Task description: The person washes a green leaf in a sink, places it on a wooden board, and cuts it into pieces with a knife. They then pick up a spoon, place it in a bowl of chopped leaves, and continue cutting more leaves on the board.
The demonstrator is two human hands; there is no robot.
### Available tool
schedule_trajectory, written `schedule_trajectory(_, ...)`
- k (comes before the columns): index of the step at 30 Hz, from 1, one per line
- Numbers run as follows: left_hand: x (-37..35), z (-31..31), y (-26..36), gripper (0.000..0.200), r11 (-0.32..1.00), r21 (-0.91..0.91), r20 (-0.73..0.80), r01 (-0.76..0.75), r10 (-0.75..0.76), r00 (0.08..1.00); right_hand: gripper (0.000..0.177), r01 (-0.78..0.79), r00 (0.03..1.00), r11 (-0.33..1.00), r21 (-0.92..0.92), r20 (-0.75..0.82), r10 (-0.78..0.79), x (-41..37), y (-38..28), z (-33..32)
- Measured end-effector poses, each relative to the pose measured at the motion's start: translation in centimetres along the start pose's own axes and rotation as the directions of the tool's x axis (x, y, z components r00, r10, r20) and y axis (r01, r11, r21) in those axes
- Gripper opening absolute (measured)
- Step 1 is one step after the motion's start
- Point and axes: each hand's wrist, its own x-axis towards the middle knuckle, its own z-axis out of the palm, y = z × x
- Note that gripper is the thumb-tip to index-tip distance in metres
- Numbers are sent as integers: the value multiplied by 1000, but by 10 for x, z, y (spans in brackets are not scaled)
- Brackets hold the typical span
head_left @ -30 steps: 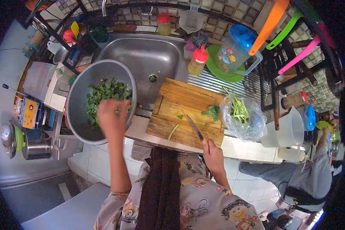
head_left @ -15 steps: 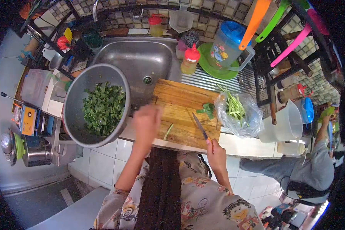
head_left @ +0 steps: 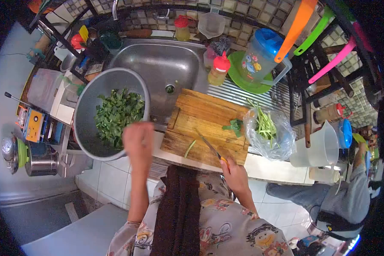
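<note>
My left hand (head_left: 138,143) is over the near right rim of a large grey basin (head_left: 83,128). Motion smears its fingers, so I cannot make out whether it holds anything. Chopped green leaves (head_left: 117,113) lie heaped in the basin. In my right hand (head_left: 235,176) is a knife (head_left: 210,148) with a yellow-and-black handle, its blade pointing up and left over the wooden cutting board (head_left: 200,115). A short green stem (head_left: 190,148) and a leaf piece (head_left: 234,127) rest on the board. Beside its right edge, a clear plastic bag (head_left: 281,138) holds cut green stems (head_left: 265,123).
A steel sink (head_left: 158,64) lies behind the basin and board. On the drainer stand a red-capped bottle (head_left: 219,70) and a blue-lidded jug (head_left: 260,55) on a green plate (head_left: 237,64). A clear pitcher (head_left: 315,147) stands at right. Another person's arm (head_left: 356,170) shows far right.
My left hand has moved left and down, from the board's left edge to the basin's rim. My right hand has shifted slightly left and down with the knife. The view has turned a little.
</note>
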Motion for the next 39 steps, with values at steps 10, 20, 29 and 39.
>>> schedule_trajectory(10,-63,65,35,16,977,207,559,45,-156,814,25,-63,998,998,-19,5,64,-2,6,-2)
schedule_trajectory(20,-34,127,45,8,954,202,381,-222,132,915,25,-151,979,988,17,-138,152,9,1,8)
schedule_trajectory(29,-40,132,43,9,974,194,379,-120,39,925,28,-120,987,982,-145,-129,101,17,-18,40)
schedule_trajectory(39,-40,134,39,10,979,133,356,-157,100,929,29,-170,985,967,-189,-71,159,34,-29,44)
